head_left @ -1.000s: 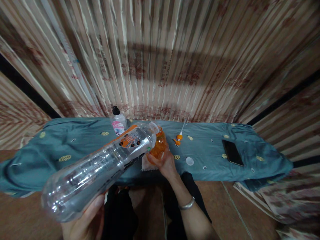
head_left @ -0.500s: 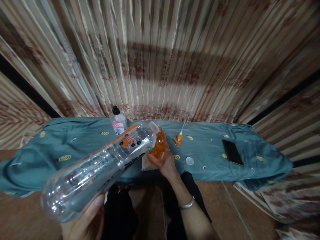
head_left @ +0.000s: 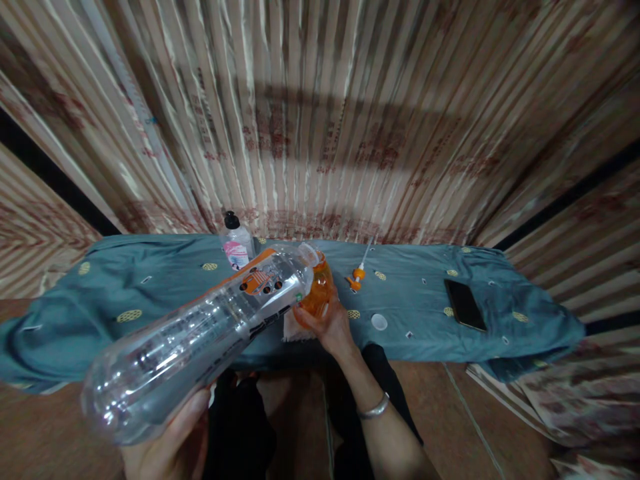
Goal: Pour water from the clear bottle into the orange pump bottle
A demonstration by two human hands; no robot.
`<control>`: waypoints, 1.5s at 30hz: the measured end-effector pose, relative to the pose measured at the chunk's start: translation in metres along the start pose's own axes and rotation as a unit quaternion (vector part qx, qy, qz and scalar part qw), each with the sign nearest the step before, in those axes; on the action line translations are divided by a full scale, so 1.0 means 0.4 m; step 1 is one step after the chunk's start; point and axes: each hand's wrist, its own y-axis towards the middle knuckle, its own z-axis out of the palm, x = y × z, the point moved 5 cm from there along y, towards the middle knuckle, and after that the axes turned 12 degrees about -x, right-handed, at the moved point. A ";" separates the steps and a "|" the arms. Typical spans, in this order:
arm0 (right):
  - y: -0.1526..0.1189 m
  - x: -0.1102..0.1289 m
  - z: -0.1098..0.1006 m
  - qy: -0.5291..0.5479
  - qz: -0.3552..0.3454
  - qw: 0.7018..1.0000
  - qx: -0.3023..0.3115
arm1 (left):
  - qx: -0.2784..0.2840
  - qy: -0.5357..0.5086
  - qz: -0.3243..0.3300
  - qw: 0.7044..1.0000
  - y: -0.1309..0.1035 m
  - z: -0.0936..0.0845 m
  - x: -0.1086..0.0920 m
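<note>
- Behind everything, a tall striped curtain with dark red print (head_left: 300, 120) is hung; no shift is seen in it.
- The surface, draped in blue-green patterned cloth (head_left: 415, 293), is left as it was half a second ago.
- A large clear plastic bottle with an orange-marked label (head_left: 190, 347) is held tilted by the left hand (head_left: 175, 430), its fingers clamped around the lower body; the slant is kept almost unchanged.
- A smaller translucent orange bottle (head_left: 321, 287) is gripped by the right hand (head_left: 334, 327), fingers closed around its side, near the surface's front edge; the clear mouth is kept at its top, so the pairing is held steady. Whether the liquid level has altered cannot be told.
- A black flat phone (head_left: 465, 305) is left lying at the right.
- An orange-and-white pump head (head_left: 357, 277) and a round white disc (head_left: 379, 323) are left untouched.
</note>
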 end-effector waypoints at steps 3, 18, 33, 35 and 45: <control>0.000 -0.002 0.000 -0.002 0.000 1.000 0.001 | 0.011 -0.006 0.001 1.000 0.003 0.001 -0.003; 0.001 -0.012 0.001 -0.001 -0.030 1.000 -0.005 | 0.008 -0.003 0.007 1.000 0.007 -0.003 -0.004; 0.000 -0.016 0.001 -0.010 -0.020 1.000 -0.004 | 0.004 -0.002 0.010 1.000 0.014 -0.010 0.004; 0.000 -0.017 0.001 -0.007 -0.020 1.000 -0.003 | 0.008 0.006 0.010 1.000 0.016 -0.011 0.007; -0.001 -0.009 -0.001 0.001 -0.015 1.000 0.003 | 0.004 -0.003 0.011 1.000 0.007 -0.003 -0.001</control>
